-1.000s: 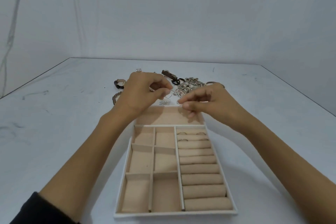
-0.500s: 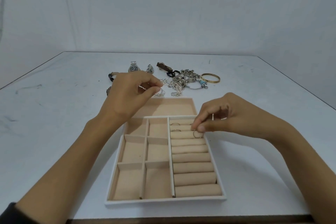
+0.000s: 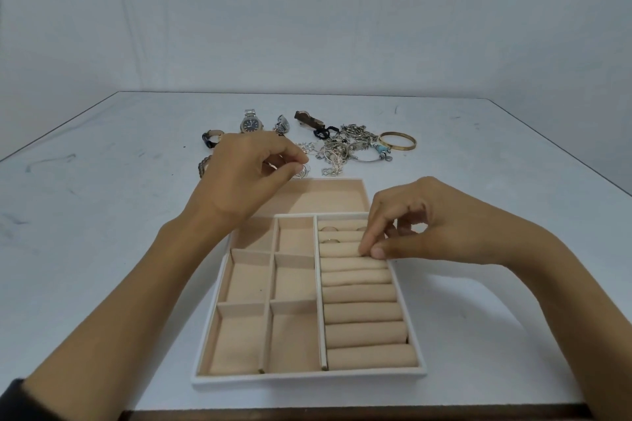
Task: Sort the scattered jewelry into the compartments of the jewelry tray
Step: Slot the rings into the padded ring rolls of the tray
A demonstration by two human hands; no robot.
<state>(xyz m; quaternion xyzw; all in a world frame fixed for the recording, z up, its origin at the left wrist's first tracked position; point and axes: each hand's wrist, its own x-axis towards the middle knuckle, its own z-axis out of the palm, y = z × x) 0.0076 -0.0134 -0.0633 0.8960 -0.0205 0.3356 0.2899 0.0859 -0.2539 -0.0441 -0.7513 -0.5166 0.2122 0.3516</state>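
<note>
Head view: beige velvet-lined jewelry tray w/ white rim [image 3: 307, 378] sits on the white surface [image 3: 102, 222], close to the near edge. Its right side is a column of padded ring rolls [image 3: 366, 311]; the left side has open square compts and one wide compt runs across the far end.

Three thin gold rings [image 3: 330, 229] are tucked in the slots btwn the farthest rolls, two in the first slot, one in the next.

The right hand [image 3: 427, 225] is curled over the far rolls, thumb and index tips pressed together at the slot by the tray's right wall. Whatever is btwn them is hidden, so can't tell if it holds anything.

The left hand [image 3: 246, 174] hovers above the tray's far left corner, thumb and index pinching a small bunch of silver rings [image 3: 301, 170].

Beyond the tray, the rest is scattered: silver metal watch w/ dark dial [image 3: 251, 125], black-strap watch [image 3: 210, 139], tangle of silver chains [image 3: 342, 149], gold bangle [image 3: 398, 141] just right of the tangle.
</note>
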